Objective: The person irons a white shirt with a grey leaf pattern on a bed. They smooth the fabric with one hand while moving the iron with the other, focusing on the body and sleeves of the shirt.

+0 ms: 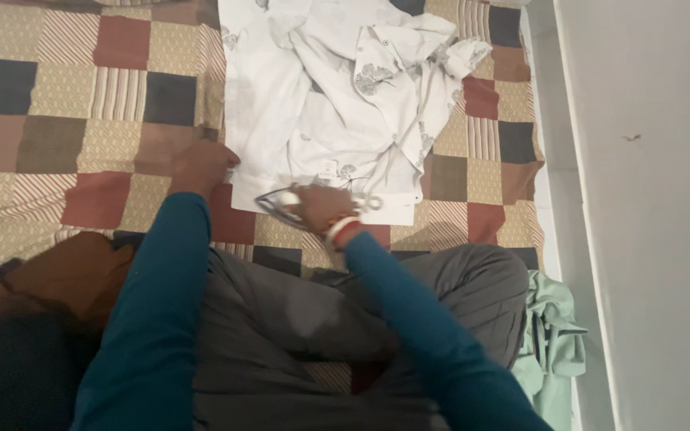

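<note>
On patchwork quilt point(65, 96), right hand point(321, 209) fingers gripping iron point(277, 201), left hand point(201, 164) fingers pressing white shirt point(281, 120) (small label near hem).

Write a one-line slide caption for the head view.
Left hand pins white shirt on patchwork quilt; right hand presses iron along hem.

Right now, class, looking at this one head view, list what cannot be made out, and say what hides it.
- Head view: the top of the white shirt is cut off by the upper edge.
- Head view: the metal object under the right hand is mostly covered; its kind is unclear.
- Head view: the left hand fingertips curl out of sight at the shirt's edge.
</note>
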